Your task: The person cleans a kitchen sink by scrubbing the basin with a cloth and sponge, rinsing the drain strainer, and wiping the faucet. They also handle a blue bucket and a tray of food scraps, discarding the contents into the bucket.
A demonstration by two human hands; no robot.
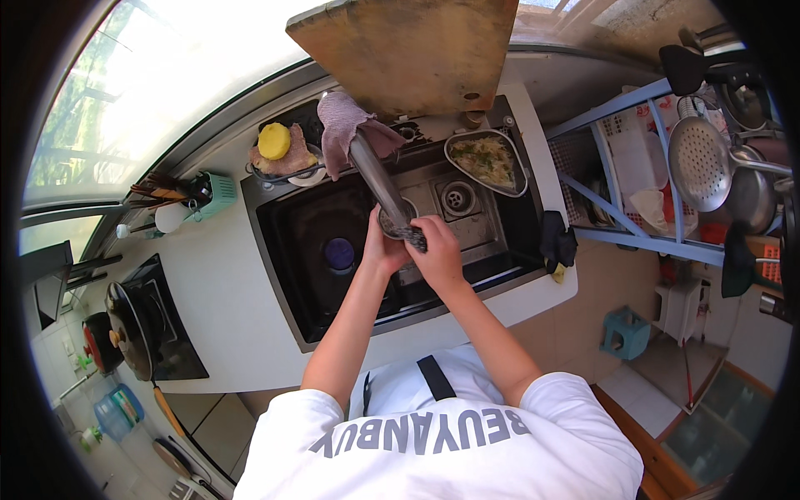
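Observation:
Beneath the metal faucet spout (378,175), my left hand (385,250) grips a small round bowl or cup (389,226), its rim partly hidden by the spout. My right hand (437,250) is closed on a dark mesh-like scrubber (415,239) at the vessel's right side. Both hands are over the dark double sink (275,275). A mauve cloth (342,119) drapes over the faucet's base. At the sink's back right corner, a triangular strainer (526,181) holds food scraps. A round purple-blue drain cover (339,254) lies in the left basin.
A wooden cutting board (406,56) leans behind the sink. Back left are a yellow sponge (274,141) and a green utensil holder (219,195). A lidded pan (128,331) stands by the stove at left. A dark cloth (558,240) hangs at the counter's right edge, near a blue rack (650,247).

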